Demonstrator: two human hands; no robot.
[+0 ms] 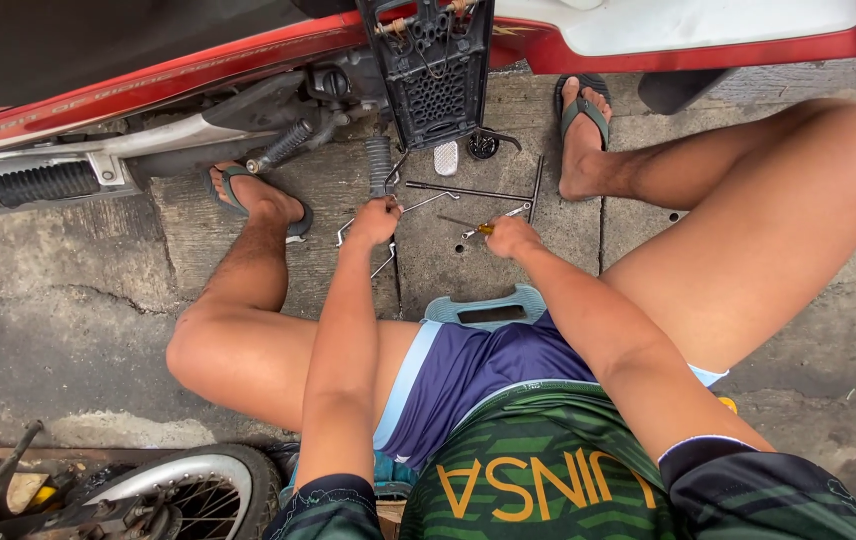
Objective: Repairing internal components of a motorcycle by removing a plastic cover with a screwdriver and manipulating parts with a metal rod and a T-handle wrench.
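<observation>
The left hand (376,222) sits just left of the frame's centre, closed around a bent metal rod (418,205), which looks like a spanner or a lever. The rod's visible end runs up and to the right from the fist, and another thin piece shows below the fist, pointing down and right. The right hand (513,238) lies a little to the right at about the same height, fingers curled over a small screwdriver with a yellow-orange handle (488,229). Its shaft runs up and right along the concrete floor (68,300). The two hands are near each other but apart.

Just above the hands, a long T-handle wrench (468,190) lies nearly level across the floor, its cross-bar standing upright at the right end. It is closer to the right hand. Above it sit a small pale oval part (446,157) and a dark round part (483,146), both just below a black plastic grille panel (435,70) hanging at top centre. A black rubber footpeg (379,165) stands directly above the left hand, between it and the red motorcycle body (148,80) that fills the top of the frame. A sandalled foot flanks the tools on each side, and a spoked wheel (198,485) lies at lower left.
</observation>
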